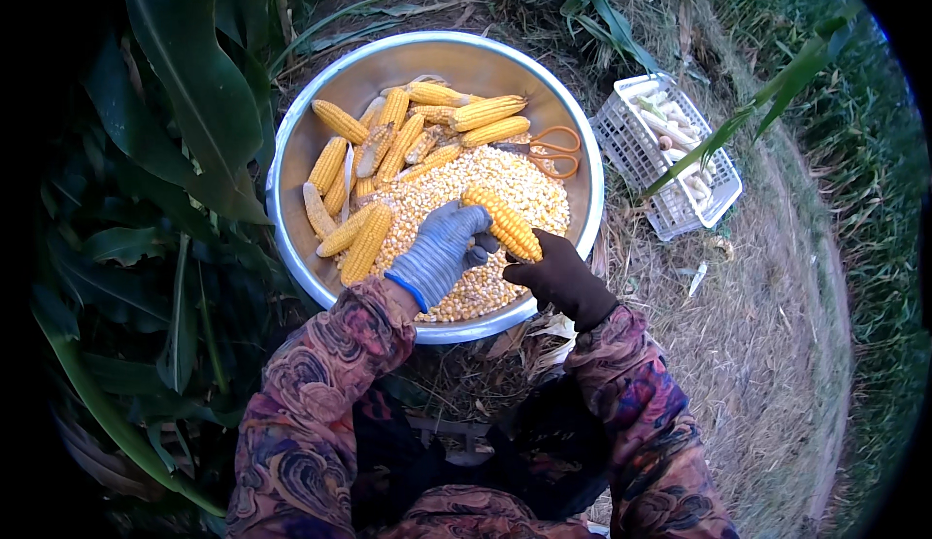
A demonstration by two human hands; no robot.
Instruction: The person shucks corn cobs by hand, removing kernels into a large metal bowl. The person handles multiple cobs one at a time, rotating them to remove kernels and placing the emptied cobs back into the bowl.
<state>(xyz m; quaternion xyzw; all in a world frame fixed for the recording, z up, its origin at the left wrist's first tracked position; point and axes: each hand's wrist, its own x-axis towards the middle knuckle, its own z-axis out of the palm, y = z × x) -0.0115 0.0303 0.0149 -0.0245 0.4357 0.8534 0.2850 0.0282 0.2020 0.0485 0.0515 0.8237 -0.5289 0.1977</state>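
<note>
A: How were the hands placed?

B: The lower right end of the corn cob (507,224) was gripped by the right hand (565,282), gloved in dark brown, with its fingers closed. The upper left end was held by the left hand (442,250), gloved in grey-blue, with its fingers curled; how hard it was pressed could not be told.

A: And what handling was to be expected?

B: A light, stiff thing, by judgement, made less slippery by its bumpy surface. Little harm was to be feared, though kernels might be loosened by hard rubbing. A hold near each end was judged surest.

A: How was it marked?

B: Bright yellow, tapered, with kernels packed in lengthwise rows. It was slanted above the loose kernels (485,172) in the metal basin (427,51), where whole cobs (367,243) were heaped and orange-handled scissors (555,155) were laid.
</note>
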